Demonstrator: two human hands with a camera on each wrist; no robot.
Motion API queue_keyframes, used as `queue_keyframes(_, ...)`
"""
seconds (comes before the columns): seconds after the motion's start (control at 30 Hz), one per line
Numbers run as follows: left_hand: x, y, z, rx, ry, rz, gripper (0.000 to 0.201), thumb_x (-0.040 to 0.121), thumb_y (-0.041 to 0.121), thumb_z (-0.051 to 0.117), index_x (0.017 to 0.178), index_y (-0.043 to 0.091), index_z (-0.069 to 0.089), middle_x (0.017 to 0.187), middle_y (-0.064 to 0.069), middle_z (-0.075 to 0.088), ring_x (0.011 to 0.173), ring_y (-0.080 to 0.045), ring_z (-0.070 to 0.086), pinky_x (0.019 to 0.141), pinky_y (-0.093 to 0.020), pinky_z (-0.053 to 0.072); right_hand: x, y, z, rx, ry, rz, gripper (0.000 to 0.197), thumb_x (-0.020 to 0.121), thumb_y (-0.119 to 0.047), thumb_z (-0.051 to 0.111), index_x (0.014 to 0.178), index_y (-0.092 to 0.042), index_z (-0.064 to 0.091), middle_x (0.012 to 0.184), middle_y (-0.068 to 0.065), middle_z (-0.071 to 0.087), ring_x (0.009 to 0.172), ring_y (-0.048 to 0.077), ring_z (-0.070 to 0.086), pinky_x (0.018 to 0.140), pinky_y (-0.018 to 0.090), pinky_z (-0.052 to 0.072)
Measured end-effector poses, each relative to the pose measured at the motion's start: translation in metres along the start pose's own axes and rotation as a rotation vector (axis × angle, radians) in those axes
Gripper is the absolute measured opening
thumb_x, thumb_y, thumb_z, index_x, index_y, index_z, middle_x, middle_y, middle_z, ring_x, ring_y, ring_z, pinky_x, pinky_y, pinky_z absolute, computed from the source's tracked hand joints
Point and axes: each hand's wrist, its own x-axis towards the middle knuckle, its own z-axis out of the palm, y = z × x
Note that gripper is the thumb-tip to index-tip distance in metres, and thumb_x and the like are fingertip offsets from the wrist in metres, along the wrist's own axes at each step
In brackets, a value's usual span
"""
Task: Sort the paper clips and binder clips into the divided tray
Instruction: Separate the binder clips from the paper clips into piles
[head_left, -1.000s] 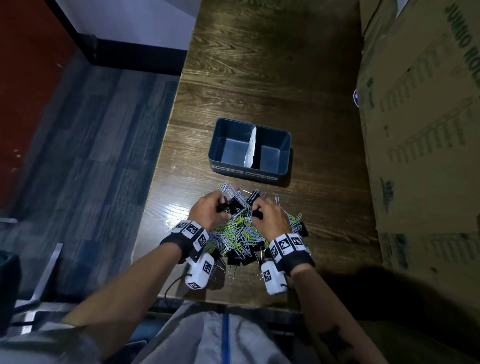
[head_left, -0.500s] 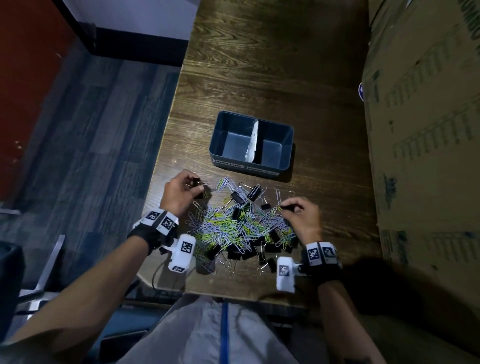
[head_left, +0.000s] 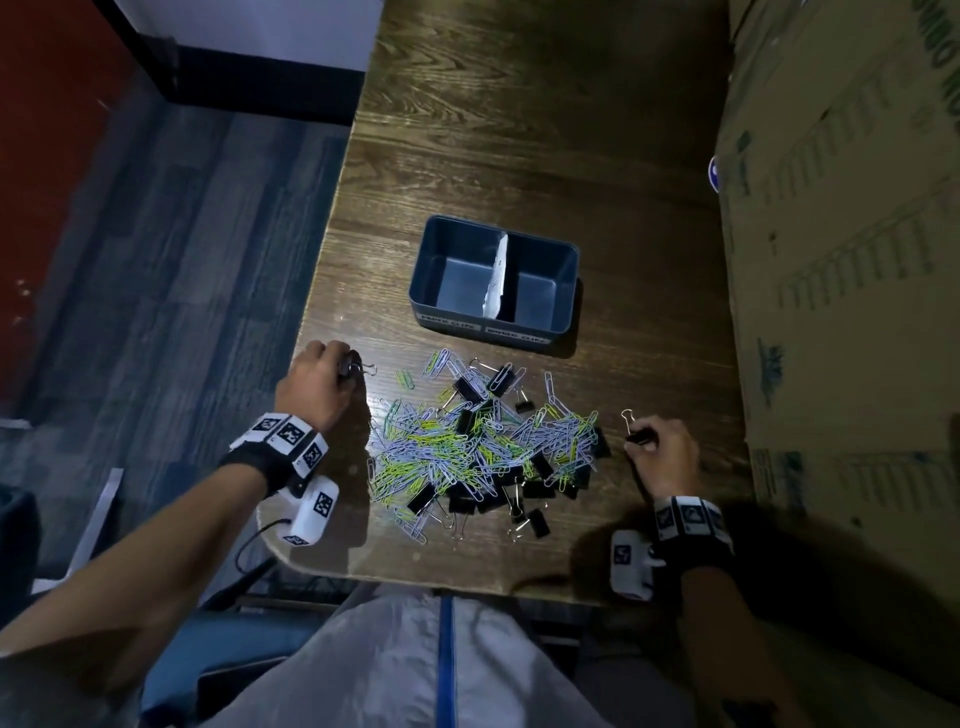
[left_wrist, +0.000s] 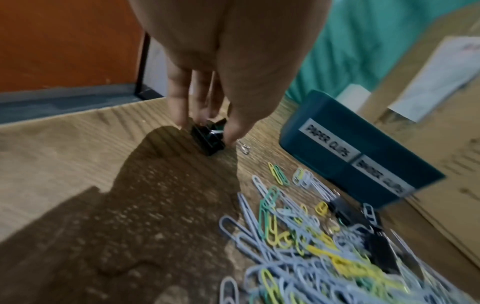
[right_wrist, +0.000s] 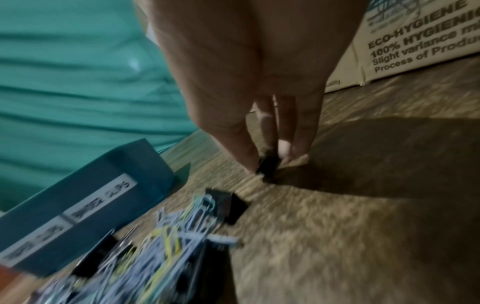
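A heap of coloured paper clips (head_left: 467, 452) mixed with black binder clips lies on the wooden table (head_left: 519, 130), in front of the dark blue divided tray (head_left: 569, 306). A white divider (head_left: 496, 280) splits the tray; both halves look empty. Labels on its front wall read PAPER CLIPS (left_wrist: 328, 142) on the left and BINDER CLIPS on the right. My left hand (head_left: 317, 384), left of the heap, pinches a black binder clip (left_wrist: 207, 135) against the table. Right of the heap my right hand (head_left: 662, 457) pinches another black binder clip (right_wrist: 269, 164).
A tall stack of cardboard boxes (head_left: 852, 260) runs along the table's right side, close to my right hand. The table's left edge (head_left: 311, 322) drops to a grey floor just beside my left hand. A green cloth (right_wrist: 78, 72) hangs behind the tray.
Both hands have moved outward from the middle of the heap, each dragging a binder clip to its own side. The heap now lies uncovered and more spread out.
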Motion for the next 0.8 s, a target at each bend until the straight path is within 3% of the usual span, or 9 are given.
queue_keyframes(0.13,-0.007,0.030,0.004,0.152,0.001,0.145,0.049,0.077,0.018,0.073,0.120,0.007,0.053,0.116,-0.020,0.051,0.104,-0.036,0.048,0.073,-0.049,0.049,-0.012,-0.004,0.013,-0.090,0.073,-0.032,0.030,0.075,-0.001,0.076,0.102,-0.016,0.072,0.116,0.013,0.053,0.109,0.034,0.049,0.091,0.042,0.047)
queue_keyframes(0.23,-0.017,0.067,0.015,0.061,-0.118,0.279,0.046,0.085,0.025,0.068,0.125,0.010,0.052,0.121,-0.015,0.052,0.106,-0.030,0.052,0.080,-0.041,0.050,-0.017,-0.010,0.023,-0.080,-0.007,-0.090,0.034,0.079,-0.002,0.073,0.110,-0.016,0.070,0.115,0.010,0.053,0.108,0.030,0.052,0.093,0.042,0.049)
queue_keyframes(0.33,-0.022,0.096,0.034,0.059,-0.254,0.358,0.050,0.091,0.037,0.059,0.136,0.022,0.043,0.131,-0.008,0.045,0.115,-0.023,0.047,0.088,-0.036,0.048,-0.020,-0.017,0.033,-0.092,-0.149,-0.065,0.051,0.079,-0.006,0.077,0.127,-0.020,0.065,0.119,0.008,0.050,0.108,0.028,0.056,0.094,0.044,0.052)
queue_keyframes(0.5,-0.021,0.119,0.055,0.077,-0.283,0.275,0.053,0.090,0.046,0.058,0.136,0.027,0.040,0.128,-0.009,0.042,0.117,-0.026,0.043,0.087,-0.045,0.054,-0.019,-0.029,0.042,-0.071,-0.171,0.000,0.048,0.083,-0.016,0.078,0.127,-0.025,0.062,0.123,0.003,0.047,0.107,0.026,0.058,0.090,0.047,0.055)
queue_keyframes(0.6,-0.020,0.125,0.059,-0.072,-0.271,0.257,0.042,0.086,0.036,0.066,0.122,0.022,0.049,0.119,-0.008,0.046,0.107,-0.024,0.051,0.088,-0.041,0.053,-0.019,-0.036,0.043,-0.028,-0.156,0.012,0.041,0.081,-0.015,0.079,0.115,-0.027,0.060,0.121,-0.001,0.052,0.104,0.021,0.059,0.086,0.041,0.055)
queue_keyframes(0.7,-0.019,0.127,0.056,-0.219,-0.278,0.183,0.035,0.080,0.027,0.074,0.103,0.024,0.048,0.111,-0.004,0.045,0.096,-0.022,0.053,0.085,-0.038,0.053,-0.019,-0.041,0.044,0.025,-0.125,0.032,0.041,0.076,-0.013,0.083,0.101,-0.028,0.054,0.104,-0.004,0.060,0.092,0.018,0.061,0.075,0.035,0.056)
queue_keyframes(0.8,-0.020,0.128,0.052,-0.294,-0.256,0.165,0.034,0.079,0.016,0.076,0.090,0.023,0.044,0.106,-0.001,0.045,0.093,-0.022,0.054,0.083,-0.033,0.052,-0.020,-0.046,0.045,0.088,-0.105,0.072,0.044,0.074,-0.007,0.083,0.102,-0.025,0.053,0.094,-0.003,0.060,0.085,0.018,0.061,0.061,0.023,0.043)
